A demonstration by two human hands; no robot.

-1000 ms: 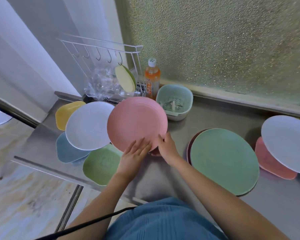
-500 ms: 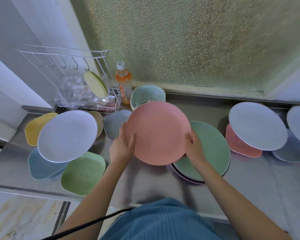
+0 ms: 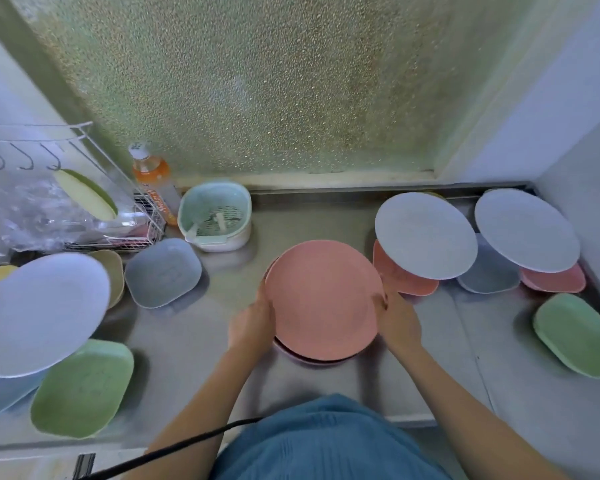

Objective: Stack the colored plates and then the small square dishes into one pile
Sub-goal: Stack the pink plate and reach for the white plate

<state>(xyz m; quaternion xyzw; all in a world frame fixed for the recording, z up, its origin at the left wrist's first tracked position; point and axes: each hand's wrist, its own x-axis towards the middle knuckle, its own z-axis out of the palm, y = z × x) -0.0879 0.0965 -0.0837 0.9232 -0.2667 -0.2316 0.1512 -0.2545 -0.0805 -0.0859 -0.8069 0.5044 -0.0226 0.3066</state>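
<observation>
The round pink plastic plate (image 3: 323,299) sits at the centre of the steel counter (image 3: 201,341), over a darker plate rim (image 3: 303,359) showing at its near edge; the left hand (image 3: 252,329) and right hand (image 3: 397,322) clasp its opposite edges. Right: a pale round plate (image 3: 425,235) overlaps a pink square dish (image 3: 404,277); a green square dish (image 3: 577,336) lies near the counter's right edge. Left: a grey-blue square dish (image 3: 163,271); behind it, a mint strainer basket (image 3: 215,216) holding a small utensil. Bare counter lies left of the plate.
</observation>
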